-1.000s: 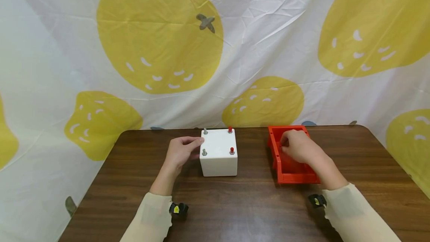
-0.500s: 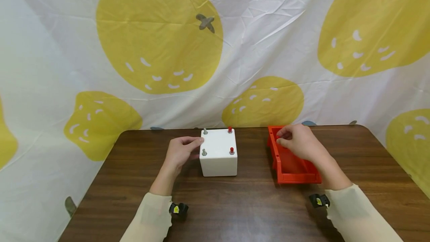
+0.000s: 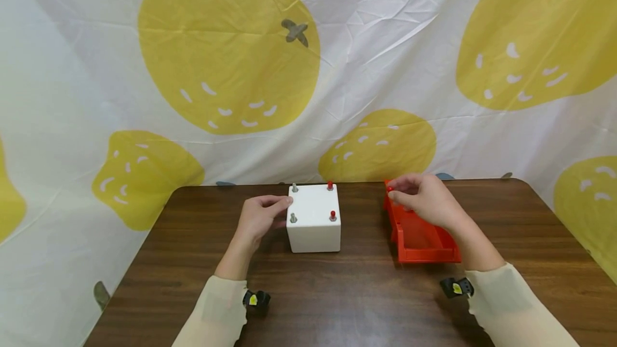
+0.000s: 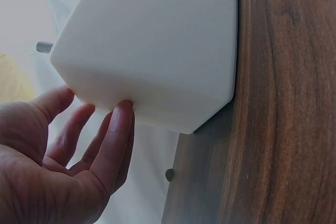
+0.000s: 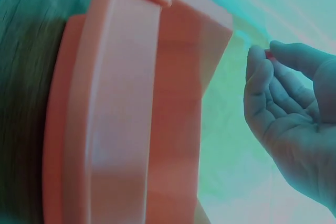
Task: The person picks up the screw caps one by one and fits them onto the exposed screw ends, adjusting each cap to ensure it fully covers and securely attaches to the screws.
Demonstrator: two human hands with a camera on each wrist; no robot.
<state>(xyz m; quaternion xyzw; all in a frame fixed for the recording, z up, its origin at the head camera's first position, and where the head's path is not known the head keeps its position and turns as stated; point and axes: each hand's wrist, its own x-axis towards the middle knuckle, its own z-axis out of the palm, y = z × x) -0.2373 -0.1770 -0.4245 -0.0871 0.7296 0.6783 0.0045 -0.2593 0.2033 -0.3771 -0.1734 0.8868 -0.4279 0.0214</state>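
A white box (image 3: 314,208) stands on the table, a bolt rising from each corner of its top. The two left bolts (image 3: 293,218) are bare metal; the two on the right wear red caps (image 3: 332,214). My left hand (image 3: 260,217) rests its fingertips (image 4: 122,109) and thumb against the box's left side, fingers slightly bent. My right hand (image 3: 429,201) pinches a small red cap (image 3: 390,189) between thumb and forefinger, over the far left part of a red bin (image 3: 409,255). Most of that cap is hidden by the fingertips in the right wrist view.
The bin stands to the right of the box, with a strip of brown wooden table (image 3: 363,229) between them. Behind the table's back edge hangs a white cloth (image 3: 366,79) printed with yellow fruit. Each wrist wears a small black camera (image 3: 257,299).
My right hand has risen out of the bin and shifted left toward its far left corner, bringing the pinched red cap into view. My left hand and the white box have stayed put.
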